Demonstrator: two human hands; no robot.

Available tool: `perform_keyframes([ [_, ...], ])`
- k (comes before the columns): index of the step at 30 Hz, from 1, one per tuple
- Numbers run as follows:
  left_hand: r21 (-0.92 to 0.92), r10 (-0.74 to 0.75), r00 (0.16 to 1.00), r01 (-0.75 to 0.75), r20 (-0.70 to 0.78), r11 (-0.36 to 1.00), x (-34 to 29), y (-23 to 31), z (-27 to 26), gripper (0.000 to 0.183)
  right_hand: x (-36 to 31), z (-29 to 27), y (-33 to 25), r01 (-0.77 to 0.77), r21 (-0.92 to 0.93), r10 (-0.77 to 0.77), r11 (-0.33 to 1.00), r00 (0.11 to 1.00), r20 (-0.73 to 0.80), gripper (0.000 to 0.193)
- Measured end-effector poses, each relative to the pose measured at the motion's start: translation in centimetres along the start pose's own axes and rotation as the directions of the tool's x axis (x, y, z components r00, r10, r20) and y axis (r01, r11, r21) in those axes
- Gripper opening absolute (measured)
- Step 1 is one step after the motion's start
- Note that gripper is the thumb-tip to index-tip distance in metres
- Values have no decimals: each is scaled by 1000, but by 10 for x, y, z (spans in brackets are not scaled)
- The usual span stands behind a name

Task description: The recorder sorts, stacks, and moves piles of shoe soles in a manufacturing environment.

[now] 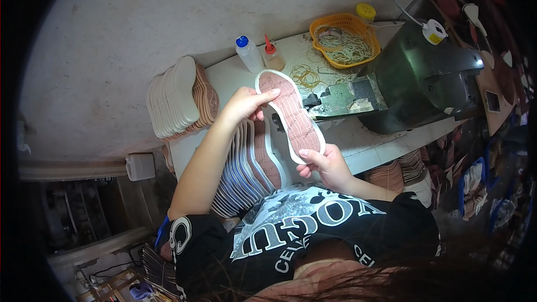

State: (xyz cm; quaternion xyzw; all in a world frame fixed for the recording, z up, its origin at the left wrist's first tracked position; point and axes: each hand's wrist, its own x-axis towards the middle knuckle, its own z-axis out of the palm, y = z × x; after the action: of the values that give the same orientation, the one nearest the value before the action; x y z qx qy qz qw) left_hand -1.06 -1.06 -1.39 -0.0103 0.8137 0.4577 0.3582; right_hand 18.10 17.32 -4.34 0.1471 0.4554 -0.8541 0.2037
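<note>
Person's got one insole (pixel 291 114) held up over the middle of the white workbench (pixel 369 151), pinkish side up with a white rim. Left hand (pixel 246 104) pinches the toe end, right hand (pixel 324 163) clamps the heel end. Stacks of more insoles (pixel 179 98) sit at the bench's left edge, an orange basket (pixel 344 39) of rubber bands and two squeeze bottles (pixel 250 54) along the far edge.

Insole (pixel 292 116): flat, shoe-sole shaped, pinkish-brown gridded face with a white rim; held up above the white bench, tilted diagonally, toe end upper left, heel end lower right; pinched at both ends, face toward the camera.
</note>
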Motion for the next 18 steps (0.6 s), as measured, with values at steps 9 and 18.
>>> perform_keyframes([
  [9,575,615,780,-557,114,599,39,34,-16,84,34,23,-16,98,101,-89,990,992,-92,26],
  [18,511,267,658,-731,704,453,49,68,-11,49,45,22,-23,64,62,-57,996,993,-104,31],
])
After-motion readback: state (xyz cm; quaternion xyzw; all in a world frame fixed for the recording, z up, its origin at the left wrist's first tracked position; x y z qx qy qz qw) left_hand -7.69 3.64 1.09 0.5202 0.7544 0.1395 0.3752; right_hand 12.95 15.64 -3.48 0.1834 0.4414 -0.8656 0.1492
